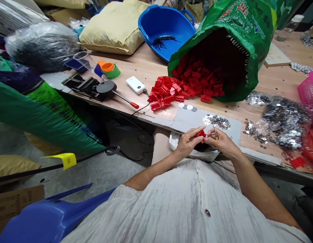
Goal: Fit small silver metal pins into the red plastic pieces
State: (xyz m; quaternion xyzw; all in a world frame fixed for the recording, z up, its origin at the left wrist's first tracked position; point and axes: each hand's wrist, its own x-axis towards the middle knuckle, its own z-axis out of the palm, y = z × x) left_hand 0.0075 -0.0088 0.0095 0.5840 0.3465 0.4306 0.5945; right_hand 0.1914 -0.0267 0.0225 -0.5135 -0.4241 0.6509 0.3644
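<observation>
Between the fingers of my left hand [188, 141] is a small red plastic part [201, 135], held over my lap near the table's front edge. My right hand [222, 141] is closed around a small tool with a yellow handle [216, 137] and a thin metal tip pointing up; its fingertips meet the red part. What the right fingertips pinch there is too small to make out. Just beyond both hands, small shiny metal pieces [217, 121] lie on a grey mat [192, 118]. Many red plastic parts [164, 91] spill from a green sack [260, 50] behind the mat.
Left of the pile are a white power bank [135, 85] with a cable and a black lever device [95, 87]. A blue basin [148, 23] stands behind. To the right lie a bag of metal pieces [285, 118] and a pink basket [308, 87]. A blue chair [45, 216] is lower left.
</observation>
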